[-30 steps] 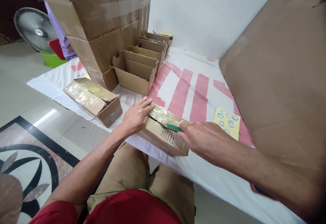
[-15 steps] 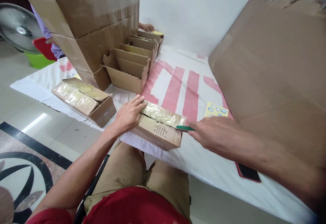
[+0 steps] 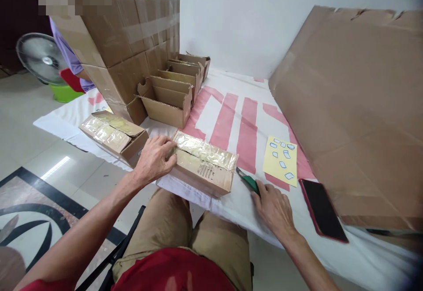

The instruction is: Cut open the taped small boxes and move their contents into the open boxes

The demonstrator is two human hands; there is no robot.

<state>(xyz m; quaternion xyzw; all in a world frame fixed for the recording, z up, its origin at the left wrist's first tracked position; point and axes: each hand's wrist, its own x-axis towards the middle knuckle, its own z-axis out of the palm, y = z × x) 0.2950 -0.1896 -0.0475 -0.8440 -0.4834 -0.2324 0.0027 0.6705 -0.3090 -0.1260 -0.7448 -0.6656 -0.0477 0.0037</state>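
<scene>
Centre: left hand (image 3: 153, 158) grips box (image 3: 202, 166) by its left end; right hand (image 3: 275, 205), lower right, clutches knife (image 3: 250, 182), blade out. Careless swing could slice cloth (image 3: 240, 205).

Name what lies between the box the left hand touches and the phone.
In the head view, the right hand, holding a green cutter, lies between that box and the phone; the yellow sheet sits farther back.
</scene>
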